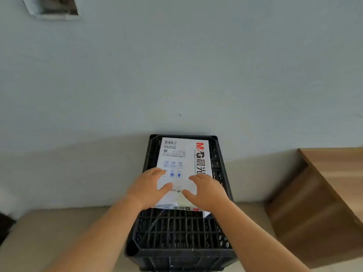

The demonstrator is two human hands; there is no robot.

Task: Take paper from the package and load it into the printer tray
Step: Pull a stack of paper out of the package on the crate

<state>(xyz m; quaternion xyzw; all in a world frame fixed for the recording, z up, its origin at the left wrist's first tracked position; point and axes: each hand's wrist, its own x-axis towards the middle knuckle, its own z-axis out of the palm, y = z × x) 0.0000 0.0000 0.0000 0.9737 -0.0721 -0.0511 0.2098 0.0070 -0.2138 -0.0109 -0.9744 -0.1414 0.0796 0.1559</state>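
two hands are working at the near end of a paper package (182,165), which is lying flat on top of a black plastic crate (182,238) standing against a pale wall (176,65), with a wooden cabinet (322,197) off to the right. the package is looking like a full ream, so it is probably going to feel heavy and dense, stiff as a block but slick in its glossy wrapper; gripping it under the long edges, or lifting sheets out through the opened near end, is seeming the safest hold. the wrapper is showing white with red and dark lettering along one side, small blue icons in the middle and a barcode at the far corner, and its near end is appearing loosened, though blur is hiding the detail. the left hand (149,187) is resting spread on the package, fingers extended, thumb pointing inward, gripping nothing. the right hand (208,191) is lying likewise open beside it, pressing on the wrapper. no printer is showing.
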